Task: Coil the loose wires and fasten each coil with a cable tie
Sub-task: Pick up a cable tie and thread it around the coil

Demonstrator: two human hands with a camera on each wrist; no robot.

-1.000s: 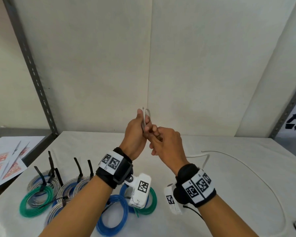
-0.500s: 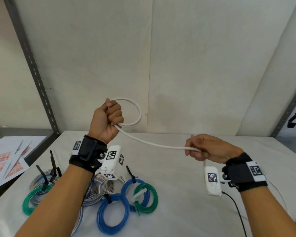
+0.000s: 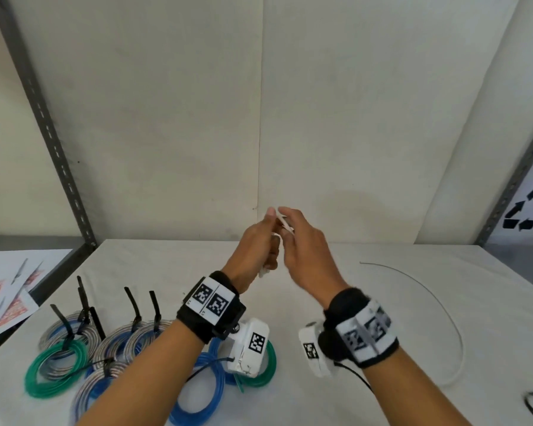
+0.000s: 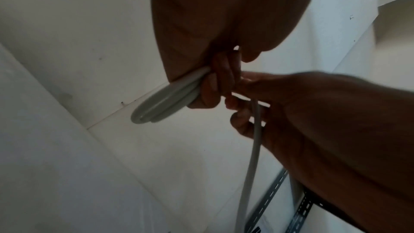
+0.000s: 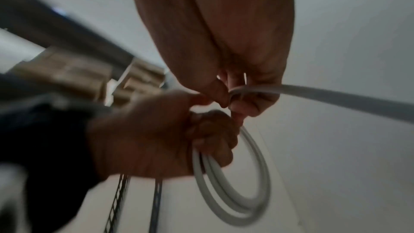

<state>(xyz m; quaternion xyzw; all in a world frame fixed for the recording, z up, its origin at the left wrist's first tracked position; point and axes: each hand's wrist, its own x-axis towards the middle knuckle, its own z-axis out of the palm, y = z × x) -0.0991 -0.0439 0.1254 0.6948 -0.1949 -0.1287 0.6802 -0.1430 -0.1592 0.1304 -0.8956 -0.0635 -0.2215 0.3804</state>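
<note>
I see a white table (image 3: 382,302) with both hands raised above it, touching. My left hand (image 3: 253,250) has its fingers curled tight around a white wire coil (image 5: 235,183) of about three loops. My right hand (image 3: 305,250) pinches the wire's loose strand (image 5: 336,95) between thumb and fingers, just beside the coil. The wire's tail (image 3: 437,305) trails across the table to the right. At lower left lie roughly eight finished coils (image 3: 56,367), green, blue and grey, fastened with black cable ties (image 3: 133,302).
</note>
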